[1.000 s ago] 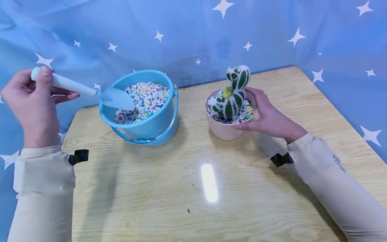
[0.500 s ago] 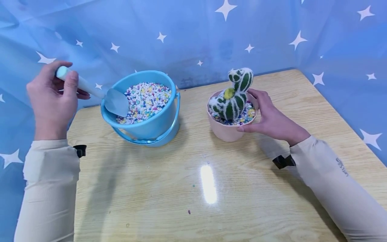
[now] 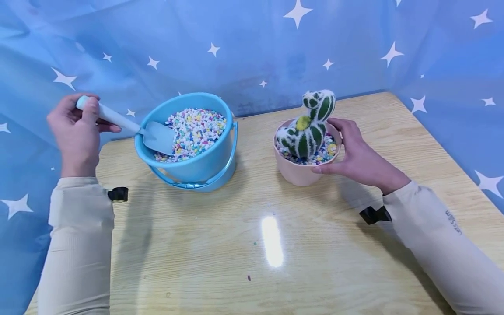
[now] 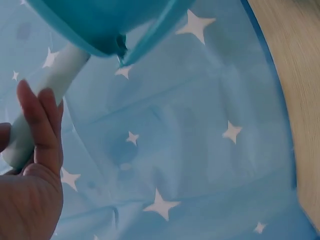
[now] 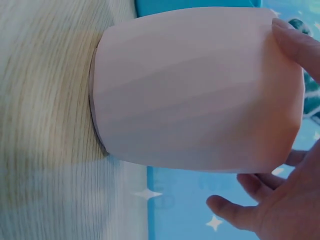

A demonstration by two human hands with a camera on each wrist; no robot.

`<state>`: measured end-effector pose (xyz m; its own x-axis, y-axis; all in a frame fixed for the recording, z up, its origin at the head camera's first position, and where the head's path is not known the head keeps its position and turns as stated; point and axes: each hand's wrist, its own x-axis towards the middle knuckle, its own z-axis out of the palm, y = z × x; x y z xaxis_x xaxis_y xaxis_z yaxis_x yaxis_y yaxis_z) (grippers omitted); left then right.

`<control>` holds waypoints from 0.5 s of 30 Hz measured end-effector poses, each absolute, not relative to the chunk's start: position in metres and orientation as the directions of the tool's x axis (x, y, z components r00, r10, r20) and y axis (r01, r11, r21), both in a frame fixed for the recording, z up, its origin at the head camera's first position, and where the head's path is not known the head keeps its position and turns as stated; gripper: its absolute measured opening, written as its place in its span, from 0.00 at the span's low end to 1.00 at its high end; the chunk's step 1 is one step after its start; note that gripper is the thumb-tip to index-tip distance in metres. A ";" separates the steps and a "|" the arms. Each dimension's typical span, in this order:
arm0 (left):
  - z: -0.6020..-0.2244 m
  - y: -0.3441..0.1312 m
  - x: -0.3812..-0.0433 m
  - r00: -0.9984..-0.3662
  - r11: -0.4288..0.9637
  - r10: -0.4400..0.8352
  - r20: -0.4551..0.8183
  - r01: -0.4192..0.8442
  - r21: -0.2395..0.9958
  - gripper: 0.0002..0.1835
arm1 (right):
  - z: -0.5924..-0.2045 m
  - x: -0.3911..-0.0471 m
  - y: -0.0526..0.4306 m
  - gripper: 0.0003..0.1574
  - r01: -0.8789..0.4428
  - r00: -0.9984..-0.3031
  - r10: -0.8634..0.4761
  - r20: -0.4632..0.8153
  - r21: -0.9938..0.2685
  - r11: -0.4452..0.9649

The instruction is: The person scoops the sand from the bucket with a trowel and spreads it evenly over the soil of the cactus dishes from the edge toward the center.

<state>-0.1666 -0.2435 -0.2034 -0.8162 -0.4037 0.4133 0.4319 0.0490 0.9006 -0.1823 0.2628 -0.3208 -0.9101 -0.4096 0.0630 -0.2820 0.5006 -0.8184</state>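
Observation:
My left hand [image 3: 80,133] grips the pale handle of a light-blue toy shovel [image 3: 114,118] at the far left. The shovel's blade slants down inside a blue bucket [image 3: 197,169], its tip against the multicoloured pebbles [image 3: 202,127]. In the left wrist view the fingers [image 4: 42,120] wrap the handle under the bucket's rim. On the right, a pink flower pot [image 3: 293,173] stands on the table with a green and white fuzzy cactus [image 3: 307,142] set in similar pebbles. My right hand [image 3: 360,162] holds this pot at its rim, thumb in front and fingers behind.
The bucket's carrying handle [image 3: 232,159] hangs down its front. A few loose pebbles, among them a dark one [image 3: 249,278], lie on the wooden table [image 3: 197,249]. Behind the table hangs a blue curtain [image 3: 244,39] with white stars.
My left hand has moved right towards the bucket, and the shovel's blade has gone from beside the rim further in onto the pebbles. My right hand stays on the pot.

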 end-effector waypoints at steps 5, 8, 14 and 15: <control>-0.209 -0.242 -0.168 -0.829 -0.030 -0.460 0.318 0.372 0.928 0.10 | -0.323 -0.181 0.264 0.69 -0.294 -0.913 -0.399 0.088 -0.820 0.491; -0.215 -0.241 -0.167 -0.829 -0.098 -0.493 0.265 0.355 0.930 0.10 | -0.324 -0.181 0.263 0.69 -0.298 -0.912 -0.399 0.095 -0.822 0.485; -0.218 -0.240 -0.165 -0.820 -0.193 -0.528 0.222 0.371 0.909 0.11 | -0.324 -0.183 0.264 0.70 -0.316 -0.898 -0.428 0.098 -0.821 0.476; -0.217 -0.240 -0.164 -0.820 -0.204 -0.531 0.215 0.370 0.907 0.11 | -0.323 -0.184 0.264 0.71 -0.313 -0.896 -0.435 0.092 -0.825 0.470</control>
<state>-0.1643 -0.2398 -0.2172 -0.8195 -0.5313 0.2147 0.3696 -0.2038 0.9066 -0.1839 0.2641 -0.3230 -0.8955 -0.4354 0.0916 -0.3131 0.4704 -0.8251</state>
